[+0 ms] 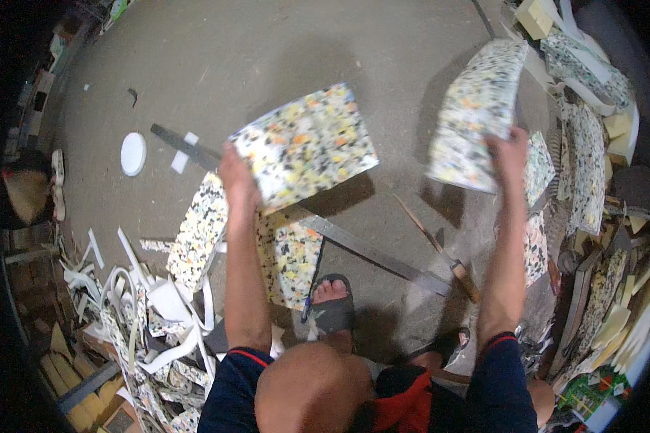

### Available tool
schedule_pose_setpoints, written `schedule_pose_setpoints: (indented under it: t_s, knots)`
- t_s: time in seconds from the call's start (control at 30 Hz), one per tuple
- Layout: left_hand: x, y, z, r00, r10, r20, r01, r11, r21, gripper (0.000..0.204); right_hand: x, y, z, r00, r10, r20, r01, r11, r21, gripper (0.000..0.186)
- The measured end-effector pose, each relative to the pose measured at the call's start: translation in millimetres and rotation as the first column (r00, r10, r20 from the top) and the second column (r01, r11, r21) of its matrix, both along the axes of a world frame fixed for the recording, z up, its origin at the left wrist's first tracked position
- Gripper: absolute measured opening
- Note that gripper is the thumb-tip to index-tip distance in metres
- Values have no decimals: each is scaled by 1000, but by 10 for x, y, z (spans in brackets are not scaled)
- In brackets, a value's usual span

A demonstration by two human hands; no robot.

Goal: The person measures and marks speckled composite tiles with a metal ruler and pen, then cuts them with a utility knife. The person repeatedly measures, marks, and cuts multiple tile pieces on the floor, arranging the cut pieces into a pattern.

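My left hand (238, 179) grips the left edge of a speckled foam sheet (307, 148), flecked white, yellow, black and orange and raised off the floor. Farther right, my right hand (509, 155) is closed on a second speckled foam piece (477, 108), which bends and blurs slightly. Below the left sheet, another speckled foam piece (289, 256) lies by my foot, with a flat metal straightedge (383, 256) slanting away from it. A long thin knife with a wooden handle (464, 280) rests on the floor between my arms. Beside my sandal is a blue pen (305, 309).
White foam offcuts (173, 353) heap at the lower left. More foam scraps (588, 159) pile along the right side. A round white disc (133, 154) and a dark flat bar (184, 146) lie on the floor at the left. One speckled piece (198, 231) sits beside my left forearm.
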State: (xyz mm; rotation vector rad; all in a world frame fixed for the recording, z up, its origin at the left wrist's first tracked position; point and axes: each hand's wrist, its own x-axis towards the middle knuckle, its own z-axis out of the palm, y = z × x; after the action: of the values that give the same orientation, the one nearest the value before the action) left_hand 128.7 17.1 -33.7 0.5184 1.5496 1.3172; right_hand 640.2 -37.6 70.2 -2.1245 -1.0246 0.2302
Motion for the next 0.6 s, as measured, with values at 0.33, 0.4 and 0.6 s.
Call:
schedule_pose_setpoints:
  t_s: [0.33,0.4,0.6]
  knots:
    - [494,49,-435,896,-289,-338,223,950,-221,52,682,-1410,241,880,178,441,-58,961,-272,47]
    - [295,-77,-308,975,-181,-127,171,982,-84,42,223,-1578,28,916,304,263,-200,912,-357,42]
    - [-137,-661,213,849,-45,-526,113,989,98,28,-1187,-1970,-543,665,747,2,-682,607,-408,44]
